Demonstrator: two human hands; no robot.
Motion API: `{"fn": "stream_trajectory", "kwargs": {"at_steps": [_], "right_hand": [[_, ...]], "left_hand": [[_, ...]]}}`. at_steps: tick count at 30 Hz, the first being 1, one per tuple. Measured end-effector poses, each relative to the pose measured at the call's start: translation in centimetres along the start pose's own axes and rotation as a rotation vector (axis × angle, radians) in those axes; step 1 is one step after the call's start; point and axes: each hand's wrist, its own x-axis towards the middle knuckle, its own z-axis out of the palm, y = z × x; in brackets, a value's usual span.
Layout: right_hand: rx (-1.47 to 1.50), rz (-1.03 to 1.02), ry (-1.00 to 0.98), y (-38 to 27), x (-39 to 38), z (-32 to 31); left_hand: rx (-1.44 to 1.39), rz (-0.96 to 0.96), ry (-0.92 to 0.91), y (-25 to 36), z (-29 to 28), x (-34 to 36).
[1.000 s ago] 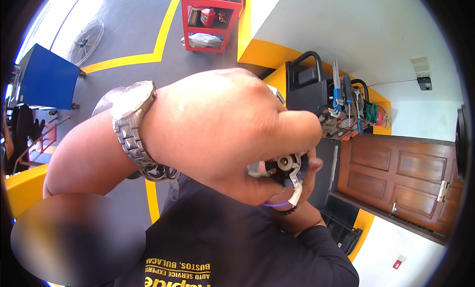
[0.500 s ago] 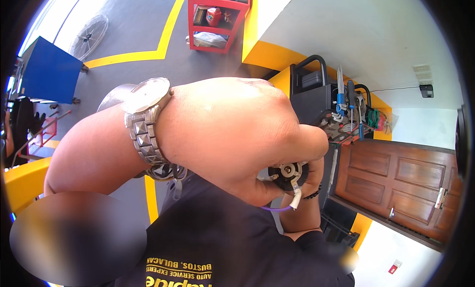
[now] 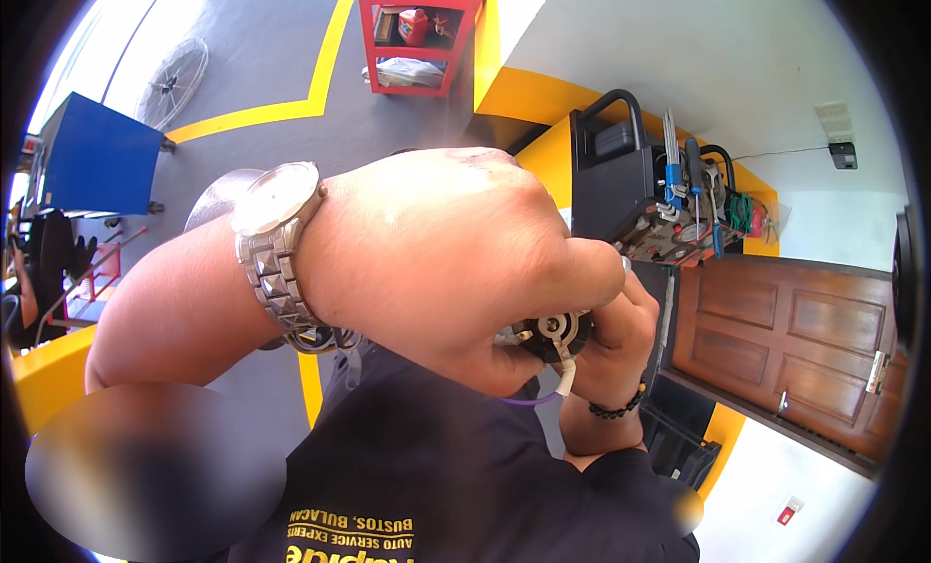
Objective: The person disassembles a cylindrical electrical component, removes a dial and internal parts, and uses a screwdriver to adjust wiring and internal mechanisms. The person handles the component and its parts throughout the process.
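My left hand (image 3: pixel 456 257), with a metal-banded wristwatch (image 3: pixel 274 282) on its wrist, reaches across the middle with its fingers curled round a small round black part (image 3: pixel 557 334). The part's face has a metal centre and metal terminals. From it come a white-sleeved lead (image 3: pixel 566 377) and a purple wire (image 3: pixel 529 401). My right hand (image 3: pixel 626 335), with a dark bead bracelet (image 3: pixel 617 408) at the wrist, is closed against the part's right side. Its thumb and fingertips are partly hidden behind my left hand, as is most of the part's body.
A black tool cart (image 3: pixel 621 190) with hex keys and screwdrivers stands beyond my hands on the right. A red shelf cart (image 3: pixel 417 54) is at the far side, a blue cabinet (image 3: pixel 102 160) at the left. A brown wooden door (image 3: pixel 786 340) is at the right.
Both hands have shifted slightly; more of my right hand and its bracelet now shows beside the part. The part has tilted, and its face shows less. The surroundings have shifted a little in view.
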Motion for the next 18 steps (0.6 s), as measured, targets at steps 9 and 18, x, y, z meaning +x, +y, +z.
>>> {"fn": "stream_trajectory", "kwargs": {"at_steps": [9,18], "right_hand": [[-0.044,-0.078,0.23,0.9,-1.1,1.7],[-0.154,-0.197,0.386,2.5,-2.2,3.2]], "left_hand": [[0.03,-0.004,-0.003,0.3,0.0,0.2],[0.133,-0.011,0.039,0.5,0.1,0.0]]}}
